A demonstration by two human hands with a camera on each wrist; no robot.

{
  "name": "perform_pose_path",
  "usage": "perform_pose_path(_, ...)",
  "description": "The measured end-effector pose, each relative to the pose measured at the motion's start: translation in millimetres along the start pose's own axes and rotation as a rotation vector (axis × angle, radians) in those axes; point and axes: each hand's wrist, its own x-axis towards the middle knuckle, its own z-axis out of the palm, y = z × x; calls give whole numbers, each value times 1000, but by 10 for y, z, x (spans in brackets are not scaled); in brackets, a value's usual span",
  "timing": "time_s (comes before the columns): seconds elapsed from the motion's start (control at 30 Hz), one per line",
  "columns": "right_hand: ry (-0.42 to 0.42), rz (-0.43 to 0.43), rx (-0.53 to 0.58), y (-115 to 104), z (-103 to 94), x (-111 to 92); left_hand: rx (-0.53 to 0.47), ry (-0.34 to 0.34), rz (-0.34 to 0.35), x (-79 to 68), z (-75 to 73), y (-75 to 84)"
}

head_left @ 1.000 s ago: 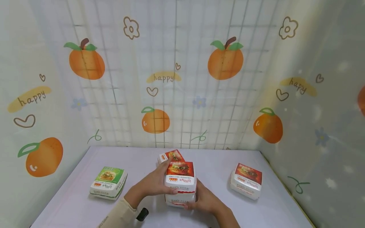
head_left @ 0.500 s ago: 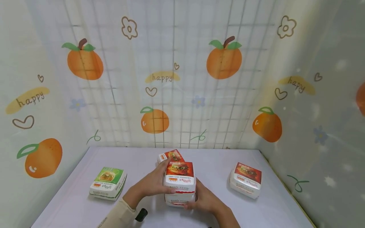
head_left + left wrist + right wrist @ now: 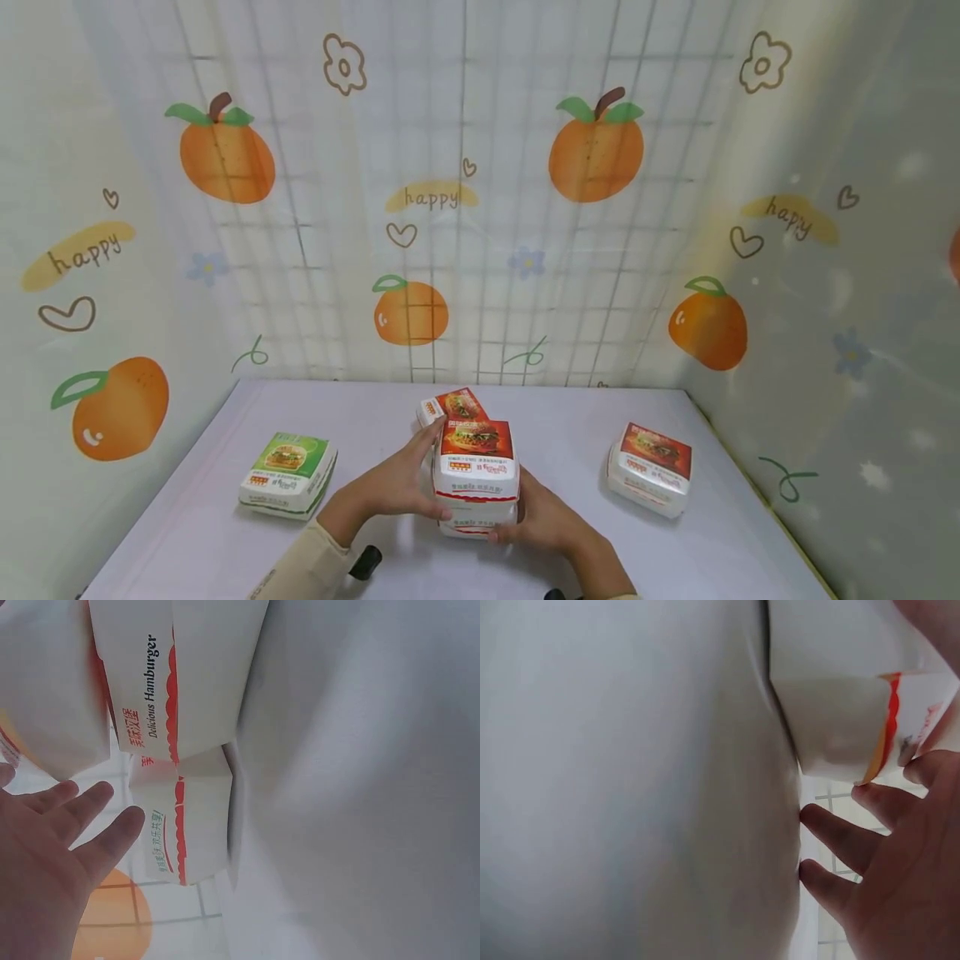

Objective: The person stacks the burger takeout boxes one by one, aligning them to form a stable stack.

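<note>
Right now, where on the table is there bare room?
Bare table: between the green-topped box and the rear box, and between the right hand and the rightmost box. Crowded: the middle, where the left hand flanks the upper box.

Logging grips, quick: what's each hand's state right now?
Left hand: open, fingers spread at the upper burger box.
Right hand: holding the lower burger box between thumb and fingers.

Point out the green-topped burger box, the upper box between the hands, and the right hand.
Green-topped burger box (image 3: 288,473), head view: its top face.
Upper box (image 3: 477,461), head view: its top face.
Right hand (image 3: 546,518), head view: back of the hand.
</note>
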Motion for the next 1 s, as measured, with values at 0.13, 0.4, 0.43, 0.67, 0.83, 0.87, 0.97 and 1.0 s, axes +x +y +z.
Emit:
perform_pose_path(0.13, -8, 15, -2, 10, 12, -6, -10, 2, -17, 0, 18, 14)
perform_pose_path(0.4, -7, 4, 35, 15, 12, -3, 5, 23, -4, 45, 68, -34)
perform_pose_path(0.43, -6, 7, 33, 12, 8, -2, 4, 23, -6, 54, 74, -40)
perform_pose_path(0.67, -8, 18, 39, -4, -5, 7, 9, 31, -2, 87, 81, -35)
perform_pose_path(0.83, -11, 27, 48, -13, 1, 4, 14, 29, -9, 65, 66, -7)
perform_pose_path(0.87, -10, 25, 46, -12, 3, 2, 12, 27, -10, 59, 63, -2)
perform_pose_path(0.97, -9, 14, 48, -14, 5, -4, 13, 23, -16, 40, 59, 0)
perform_pose_path(1.0, -10, 10, 49, -13, 5, -5, 10, 24, -13, 36, 58, -2)
